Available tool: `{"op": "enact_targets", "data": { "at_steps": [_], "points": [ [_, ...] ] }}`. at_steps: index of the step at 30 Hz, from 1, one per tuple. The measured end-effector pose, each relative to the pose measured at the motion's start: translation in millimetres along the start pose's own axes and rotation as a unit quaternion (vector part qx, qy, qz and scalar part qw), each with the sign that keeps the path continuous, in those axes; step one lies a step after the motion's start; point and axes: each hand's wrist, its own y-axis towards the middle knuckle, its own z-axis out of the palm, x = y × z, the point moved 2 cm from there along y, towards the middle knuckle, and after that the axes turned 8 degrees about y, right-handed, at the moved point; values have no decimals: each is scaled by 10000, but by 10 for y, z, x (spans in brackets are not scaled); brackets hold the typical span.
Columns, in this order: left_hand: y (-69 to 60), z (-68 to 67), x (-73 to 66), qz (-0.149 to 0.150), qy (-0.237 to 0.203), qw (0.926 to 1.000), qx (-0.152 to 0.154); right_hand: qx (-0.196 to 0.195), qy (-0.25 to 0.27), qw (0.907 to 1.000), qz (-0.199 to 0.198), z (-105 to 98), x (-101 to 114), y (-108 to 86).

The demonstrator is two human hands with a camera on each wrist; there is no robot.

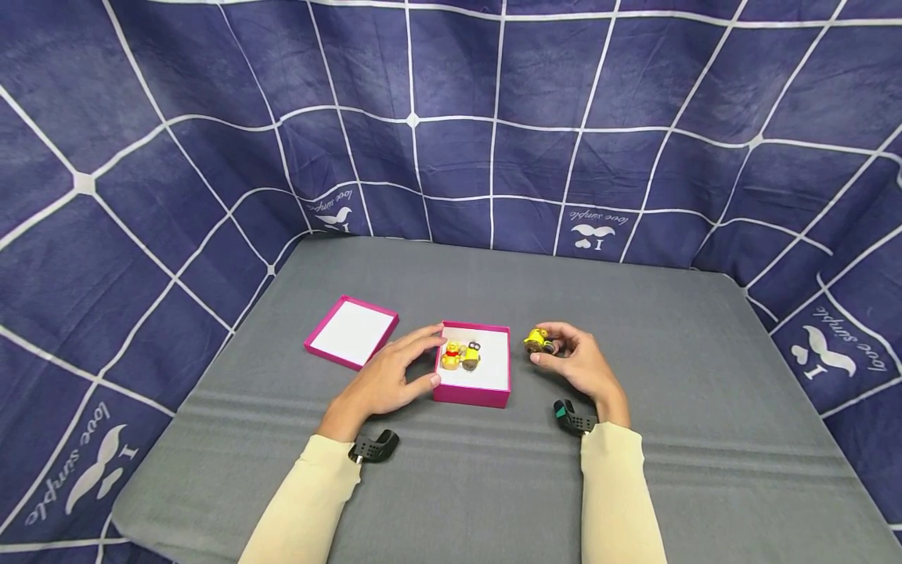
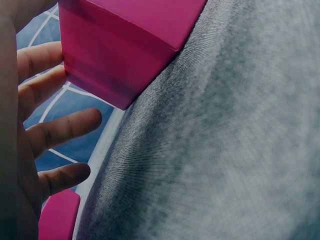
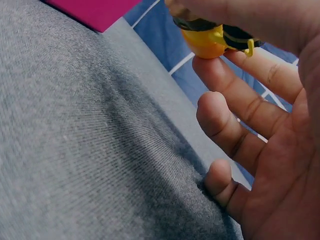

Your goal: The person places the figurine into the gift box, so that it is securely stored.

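Observation:
A pink box (image 1: 472, 396) with a white inside stands open in the middle of the table. Inside, on its left side, lie a small yellow bear figure (image 1: 450, 360) with red at its neck and a yellow goggled figure (image 1: 470, 360). My left hand (image 1: 387, 379) is at the box's left side, thumb near the front corner and fingers along the wall; the left wrist view shows the fingers spread and fairly straight. To the right of the box, my right hand (image 1: 586, 366) pinches a yellow and black toy figure (image 3: 205, 42) between thumb and fingertips. The hand partly hides this figure.
The pink-rimmed lid (image 1: 351, 332) lies with its white inside up, left of the box and beyond my left hand. A grey cloth (image 1: 486, 470) covers the table. Behind and at the sides hangs a blue curtain (image 1: 451, 157) with white lines.

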Motion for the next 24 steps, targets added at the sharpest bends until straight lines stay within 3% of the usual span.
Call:
{"op": "enact_targets", "data": {
  "at_steps": [16,24],
  "points": [
    [5,3,5,-49,20,10000,32,-91,-63,9998,-140,22,112,-7],
    [1,6,-4,-87,33,9999,40,-144,-65,9990,-412,51,479,-105]
  ]
}}
